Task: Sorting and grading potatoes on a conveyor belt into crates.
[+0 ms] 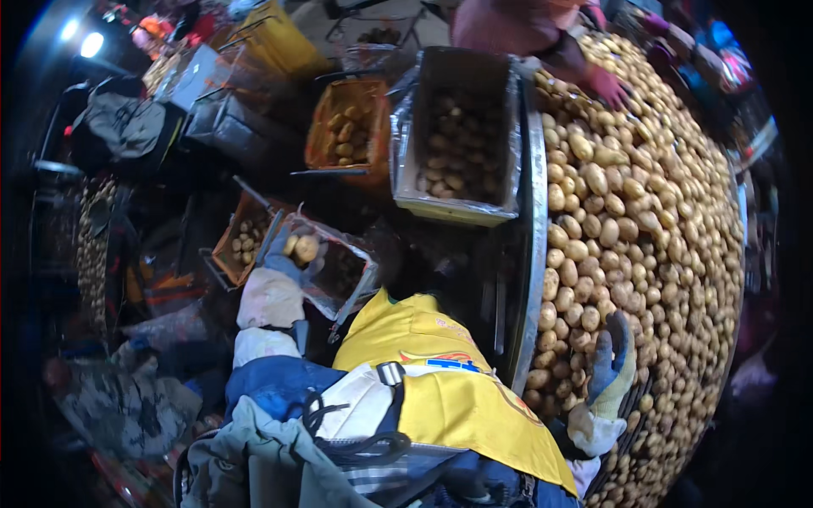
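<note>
My left hand (289,261), in a blue-grey glove, reaches out to the left over a clear plastic bag (340,270) hung in a metal frame. It holds potatoes (305,248) at the bag's opening; the fingers are partly hidden. My right hand (613,359), in a glove with a blue-grey palm side and a pale cuff, is over the large bed of potatoes (610,232) on the right. Its fingers point away from me, apart from the thumb, with nothing seen in them.
A metal rail (535,254) edges the potato bed. Ahead stand a plastic-lined box (406,159) and an orange crate (317,133), both with potatoes. A smaller orange crate (223,257) is at the left. Across the top, a co-worker's pink-gloved hand (606,86) touches the potatoes.
</note>
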Tool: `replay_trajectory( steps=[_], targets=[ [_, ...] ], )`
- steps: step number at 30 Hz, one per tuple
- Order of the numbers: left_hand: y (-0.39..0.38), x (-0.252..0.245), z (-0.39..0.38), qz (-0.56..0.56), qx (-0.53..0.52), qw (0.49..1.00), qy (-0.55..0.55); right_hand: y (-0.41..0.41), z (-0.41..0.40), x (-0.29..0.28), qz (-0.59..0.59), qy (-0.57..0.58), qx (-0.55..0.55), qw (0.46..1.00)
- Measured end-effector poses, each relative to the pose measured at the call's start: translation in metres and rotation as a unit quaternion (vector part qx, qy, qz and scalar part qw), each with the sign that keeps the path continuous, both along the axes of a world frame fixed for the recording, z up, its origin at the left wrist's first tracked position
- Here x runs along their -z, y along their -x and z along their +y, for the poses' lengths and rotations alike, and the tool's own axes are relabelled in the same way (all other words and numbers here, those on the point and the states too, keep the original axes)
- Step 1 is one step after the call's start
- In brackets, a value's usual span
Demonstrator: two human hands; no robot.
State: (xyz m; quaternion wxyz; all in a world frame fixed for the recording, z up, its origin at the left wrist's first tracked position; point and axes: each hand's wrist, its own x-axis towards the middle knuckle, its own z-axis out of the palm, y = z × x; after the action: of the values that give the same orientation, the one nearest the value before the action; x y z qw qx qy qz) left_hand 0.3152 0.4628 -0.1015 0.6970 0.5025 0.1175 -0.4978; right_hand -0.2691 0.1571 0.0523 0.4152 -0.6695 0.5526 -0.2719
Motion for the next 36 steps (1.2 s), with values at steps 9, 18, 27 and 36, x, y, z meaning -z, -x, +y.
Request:
replay_trajectory(
  steps=[9, 18, 27, 36],
  targets=[
    [-0.001, 0.052, -0.075, -0.397, 0.164, 0.875, -0.222, 0.072, 0.012, -0.003, 0.171, 0.147, 0.152, 0.962],
    [0.243, -0.090, -0.303, -0.735, 0.423, 0.483, 0.217, 0.085, 0.079, -0.012, 0.409, 0.013, 0.059, 0.910],
    [0.381, -0.091, -0.364, -0.734, 0.608, 0.245, 0.178, 0.025, 0.006, 0.021, 0.439, 0.055, -0.029, 0.896],
    [0.371, -0.088, -0.407, -0.726, 0.636, 0.228, 0.125, 0.001, -0.043, 0.020, 0.480, 0.003, -0.087, 0.873]
  ],
)
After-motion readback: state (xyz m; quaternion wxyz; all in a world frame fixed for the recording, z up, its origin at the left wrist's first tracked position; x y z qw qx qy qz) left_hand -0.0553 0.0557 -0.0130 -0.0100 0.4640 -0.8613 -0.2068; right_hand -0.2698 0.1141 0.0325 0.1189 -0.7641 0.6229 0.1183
